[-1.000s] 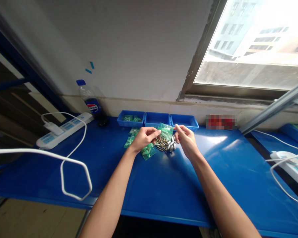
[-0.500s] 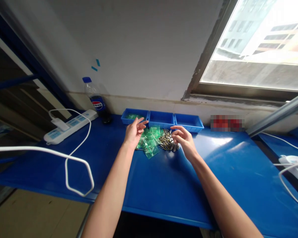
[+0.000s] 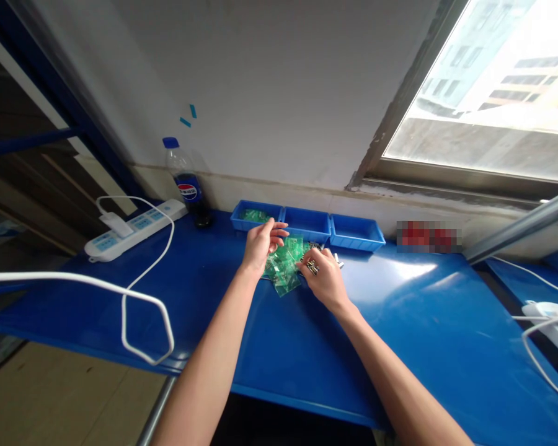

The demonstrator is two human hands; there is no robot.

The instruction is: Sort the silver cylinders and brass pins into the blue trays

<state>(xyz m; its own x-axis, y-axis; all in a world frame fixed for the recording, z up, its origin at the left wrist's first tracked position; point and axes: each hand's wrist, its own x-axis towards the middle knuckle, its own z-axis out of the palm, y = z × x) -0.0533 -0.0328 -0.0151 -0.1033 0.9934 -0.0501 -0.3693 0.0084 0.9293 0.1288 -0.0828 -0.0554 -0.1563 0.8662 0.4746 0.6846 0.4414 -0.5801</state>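
My left hand [image 3: 261,244] hovers palm inward at the left of a heap of small green clear plastic bags [image 3: 284,266]. Its fingers are loosely bent and apart, with nothing between them. My right hand [image 3: 325,279] is down on the pile of small metal parts [image 3: 312,266], brass-coloured and silver, beside the bags. The fingers there curl inward and the thumb closes toward them; what the tips pinch, if anything, is hidden. Behind the heap stand three joined blue bins. The left bin [image 3: 242,223] holds green bags; the middle bin [image 3: 305,230] and right bin [image 3: 357,240] show bare insides.
A cola bottle [image 3: 186,186] stands at the back left by the wall. Beside it lies a white power strip [image 3: 134,232] with a plug and a looping white cable [image 3: 142,299]. A blurred red item [image 3: 428,237] is at the back right of the blue table [image 3: 316,365].
My right hand has come down and left onto the metal parts, its fingers curling in. My left hand stays by the bags, little changed. The whole view has shifted slightly.
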